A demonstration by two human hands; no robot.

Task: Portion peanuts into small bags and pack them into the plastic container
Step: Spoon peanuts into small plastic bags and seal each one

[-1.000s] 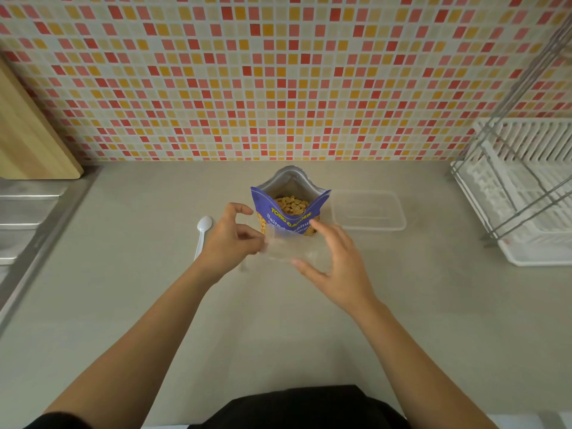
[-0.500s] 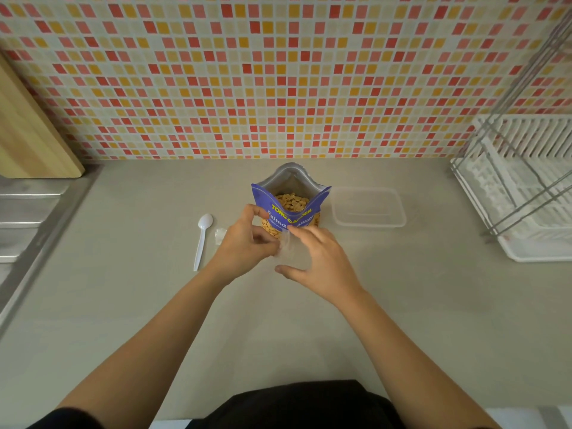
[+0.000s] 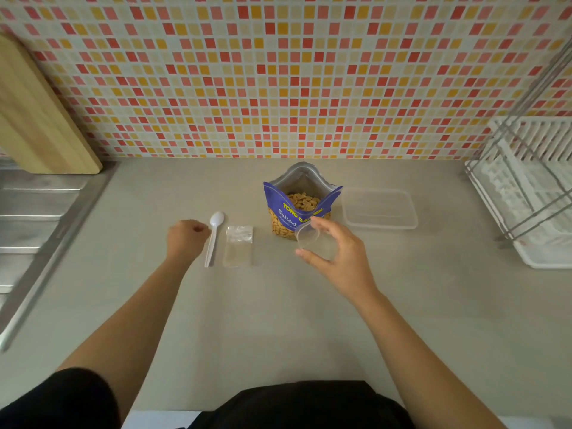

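So the right hand [image 3: 343, 258] was up over the middle of the counter [image 3: 278, 320], holding a small clear bag [image 3: 312, 241] with the thumb underneath on the near side and the fingers curved over the far side. It was more of a loose pinch round the edges, and the bag's mouth was bowed open into a rounded shape. That bag sat right in front of the peanut pouch [image 3: 297, 212], overlapping its lower right corner from this angle, though I couldn't tell if the two were actually touching. The pouch was standing upright with its top spread wide, and you could see the peanuts [image 3: 301, 200] inside. Just to the right of the pouch was the plastic container [image 3: 379, 222], lidless, flat on the counter, and nothing I could make out in it. The left hand [image 3: 185, 239] was off to the left, knuckles up, fingers curled under, with nothing in it as far as I could see. It was just beside the handle of a white plastic spoon [image 3: 213, 239] that lay flat with the bowl pointing toward the wall. I honestly couldn't tell whether the hand touched it. Right next to the spoon, between it and the pouch, lay a stack of flat little bags [image 3: 238, 247]. A white dish rack [image 3: 526, 187] stood on the far right, a wooden cutting board [image 3: 37, 119] leaned at the far left, and a steel sink drainboard [image 3: 28, 212] lay below it. A black sleeve [image 3: 62, 397] covered the left upper arm.
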